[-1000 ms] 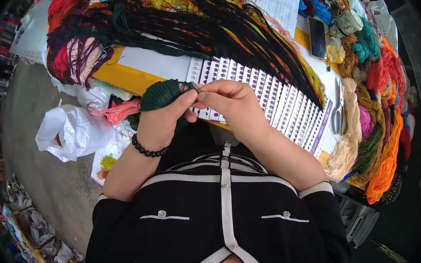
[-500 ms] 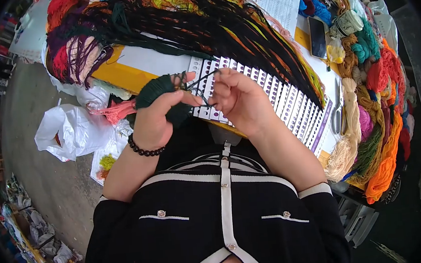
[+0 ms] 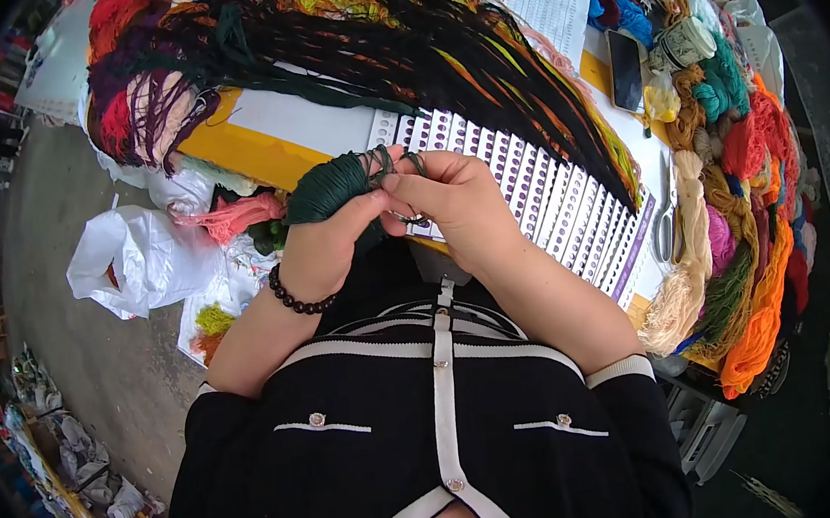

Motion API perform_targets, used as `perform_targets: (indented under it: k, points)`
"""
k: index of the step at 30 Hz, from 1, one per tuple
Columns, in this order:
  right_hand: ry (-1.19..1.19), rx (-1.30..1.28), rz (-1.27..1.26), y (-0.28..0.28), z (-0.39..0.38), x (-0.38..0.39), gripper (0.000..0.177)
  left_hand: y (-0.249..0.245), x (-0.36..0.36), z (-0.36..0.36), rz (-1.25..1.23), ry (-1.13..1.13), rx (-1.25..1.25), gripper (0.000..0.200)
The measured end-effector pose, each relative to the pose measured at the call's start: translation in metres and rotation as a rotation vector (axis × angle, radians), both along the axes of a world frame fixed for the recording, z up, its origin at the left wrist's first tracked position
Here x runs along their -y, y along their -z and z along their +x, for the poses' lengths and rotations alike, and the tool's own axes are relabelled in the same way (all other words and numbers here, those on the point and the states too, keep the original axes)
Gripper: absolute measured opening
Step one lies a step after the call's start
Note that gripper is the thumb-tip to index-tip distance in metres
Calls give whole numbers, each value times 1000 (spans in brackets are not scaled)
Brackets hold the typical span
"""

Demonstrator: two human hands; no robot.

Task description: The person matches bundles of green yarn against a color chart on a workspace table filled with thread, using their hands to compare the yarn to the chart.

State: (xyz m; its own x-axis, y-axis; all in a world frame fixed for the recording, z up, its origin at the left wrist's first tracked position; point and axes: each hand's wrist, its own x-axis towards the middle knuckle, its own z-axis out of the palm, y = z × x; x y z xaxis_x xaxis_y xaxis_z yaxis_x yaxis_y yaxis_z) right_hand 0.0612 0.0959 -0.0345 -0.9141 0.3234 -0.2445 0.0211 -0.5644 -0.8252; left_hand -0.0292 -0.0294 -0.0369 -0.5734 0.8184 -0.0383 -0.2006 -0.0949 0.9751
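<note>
A dark green skein of thread (image 3: 328, 190) is looped over my left hand (image 3: 339, 241), whose fingers close on it. Loose strands run from its right end to my right hand (image 3: 454, 196). There, thumb and fingers pinch the green thread close to the left fingertips, and the two hands nearly touch. Below them lie white cards with rows of punched holes (image 3: 526, 175), several carrying dark purple thread. A long bundle of black and multicoloured threads (image 3: 477, 66) stretches across the table behind the hands.
A phone (image 3: 627, 71) and scissors (image 3: 667, 222) lie to the right, beside heaped coloured skeins (image 3: 754, 190). A printed sheet (image 3: 543, 1) is at the back. White plastic bags (image 3: 134, 259) stand at the left by the yellow table edge (image 3: 248, 155).
My right hand has moved left, closing in on my left fingertips. The thread loop stretched between the hands has become smaller, and the skein has turned slightly.
</note>
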Motion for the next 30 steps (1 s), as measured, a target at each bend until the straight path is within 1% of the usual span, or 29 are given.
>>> perform_targets:
  k: [2,6,8,19,25,30]
  points:
    - [9,5,-10,-4,0,1,7,0,2,-3,31,10,185,36]
    - [4,-10,-22,0,0,-1,6,5,3,-3,26,-13,200,37]
    - [12,-10,-28,1,0,0,6,2,2,-1,24,-33,289,37]
    - [17,-13,-28,1,1,3,5,7,6,-3,55,-25,260,36]
    - [26,5,-5,-7,3,3,8,9,7,-4,63,-24,229,34]
    - [35,67,-6,-16,4,3,9,15,8,-5,74,-32,202,34]
